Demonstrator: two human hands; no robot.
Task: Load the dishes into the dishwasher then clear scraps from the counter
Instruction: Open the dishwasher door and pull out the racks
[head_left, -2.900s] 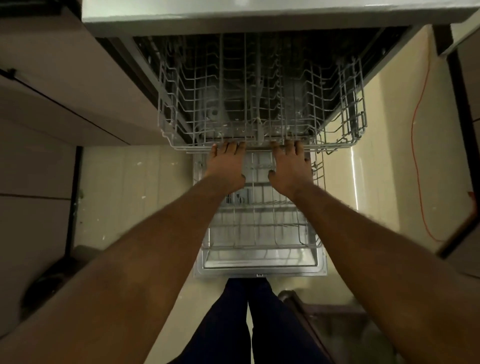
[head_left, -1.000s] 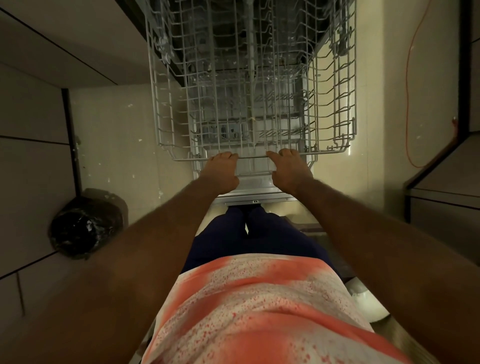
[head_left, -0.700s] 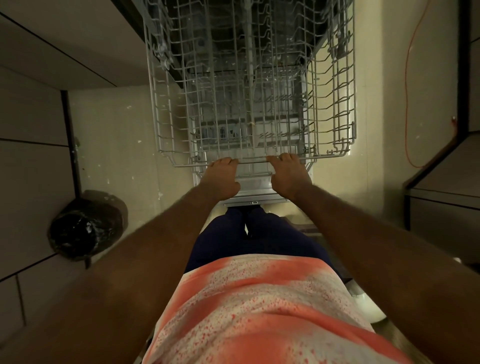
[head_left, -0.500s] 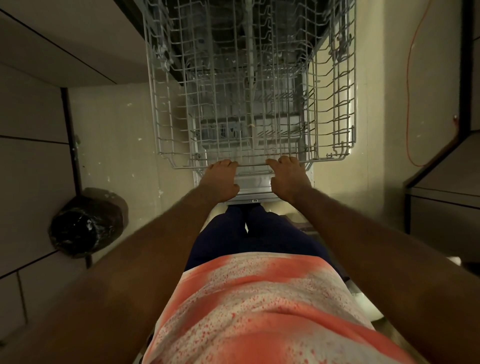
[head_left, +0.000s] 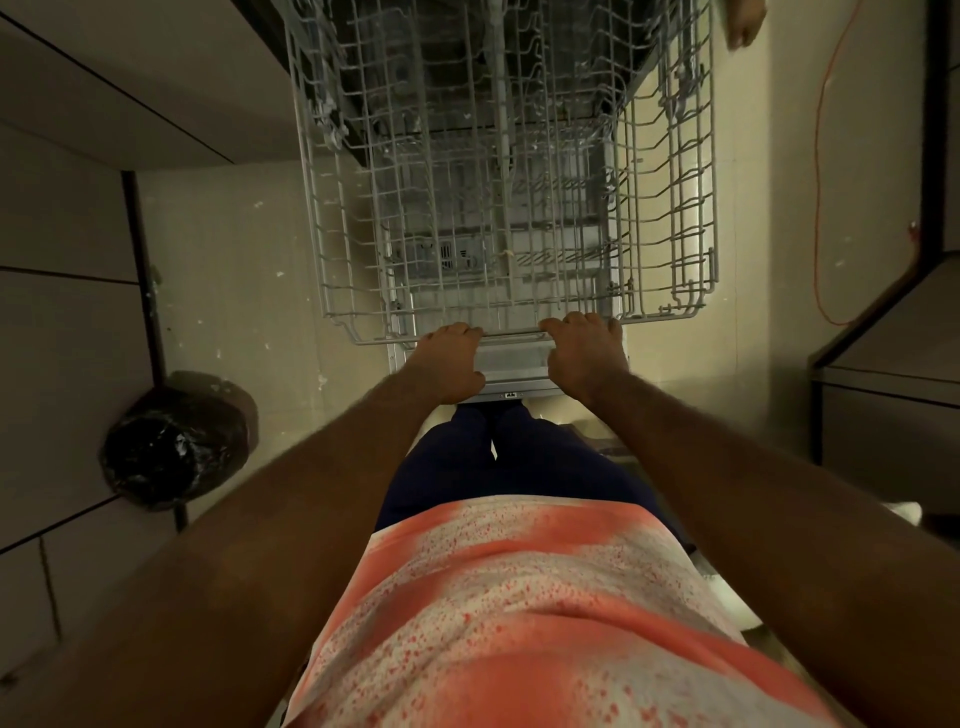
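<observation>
Both hands grip the front rail of the dishwasher's upper rack (head_left: 498, 171): the left hand (head_left: 448, 364) and the right hand (head_left: 584, 358) each have their fingers curled over the wire edge, knuckles up, with a short stretch of bare rail between them. The rack stands drawn out toward the person and holds nothing. Below the hands, the lower rack (head_left: 511, 364) and the open dishwasher door (head_left: 511, 389) show through the wires. No dishes are in view, so loading has, by my judgement, not yet begun.

To finish this step well, the pull should stay level and even on both sides, so the rack runs straight on its slides rather than skewing and jamming. Easing off near the end of travel would keep it from banging its stop.

Left of the left hand, well apart, a bin lined with a black bag (head_left: 174, 447) sits on the floor; an orange cable (head_left: 818, 171) trails down right of the right hand.
</observation>
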